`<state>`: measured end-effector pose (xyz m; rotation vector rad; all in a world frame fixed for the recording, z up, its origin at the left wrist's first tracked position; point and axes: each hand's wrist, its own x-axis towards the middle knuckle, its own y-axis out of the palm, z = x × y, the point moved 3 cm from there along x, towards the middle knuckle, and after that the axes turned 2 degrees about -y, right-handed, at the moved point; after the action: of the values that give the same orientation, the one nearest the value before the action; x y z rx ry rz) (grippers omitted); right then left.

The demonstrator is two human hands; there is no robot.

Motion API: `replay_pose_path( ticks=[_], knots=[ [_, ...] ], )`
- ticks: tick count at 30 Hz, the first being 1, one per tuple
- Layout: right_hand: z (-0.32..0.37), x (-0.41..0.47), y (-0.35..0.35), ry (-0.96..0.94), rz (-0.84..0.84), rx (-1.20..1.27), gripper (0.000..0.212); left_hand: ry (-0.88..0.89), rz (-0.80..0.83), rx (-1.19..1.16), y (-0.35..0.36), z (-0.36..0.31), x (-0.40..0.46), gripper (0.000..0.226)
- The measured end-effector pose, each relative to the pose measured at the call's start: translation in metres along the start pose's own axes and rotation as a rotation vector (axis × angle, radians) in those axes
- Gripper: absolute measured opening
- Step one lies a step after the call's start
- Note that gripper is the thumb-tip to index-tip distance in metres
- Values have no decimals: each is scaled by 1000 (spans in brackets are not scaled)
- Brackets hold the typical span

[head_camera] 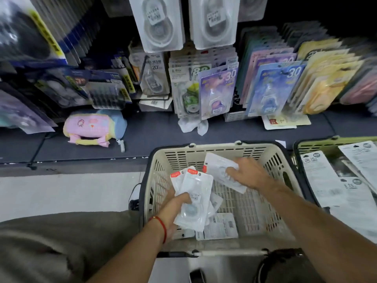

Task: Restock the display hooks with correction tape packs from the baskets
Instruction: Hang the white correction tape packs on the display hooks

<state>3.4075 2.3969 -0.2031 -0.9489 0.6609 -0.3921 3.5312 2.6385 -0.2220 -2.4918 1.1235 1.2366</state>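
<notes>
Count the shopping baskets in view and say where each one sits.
2: a beige basket on the floor under both hands, and a green basket at its right, partly cut off by the frame.

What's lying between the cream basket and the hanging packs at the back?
Head view: a dark shelf ledge, mostly bare, with crumpled white wrapping on it just ahead of the cream basket.

Glossy clear plastic packs lie in a matt slotted plastic basket.
</notes>
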Motion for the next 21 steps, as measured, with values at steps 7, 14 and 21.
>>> replay_pose_path(
  ticks=[7,14,21],
  knots=[
    [25,-63,-149,-115,-214,74,20,121,152,-55,39,-80,-16,67],
    [72,-89,-173,-26,-302,766,28,274,516,-109,96,-182,-73,58],
    [112,-92,-210,-211,-444,932,41,569,583,15,118,-262,-108,73]
  ],
)
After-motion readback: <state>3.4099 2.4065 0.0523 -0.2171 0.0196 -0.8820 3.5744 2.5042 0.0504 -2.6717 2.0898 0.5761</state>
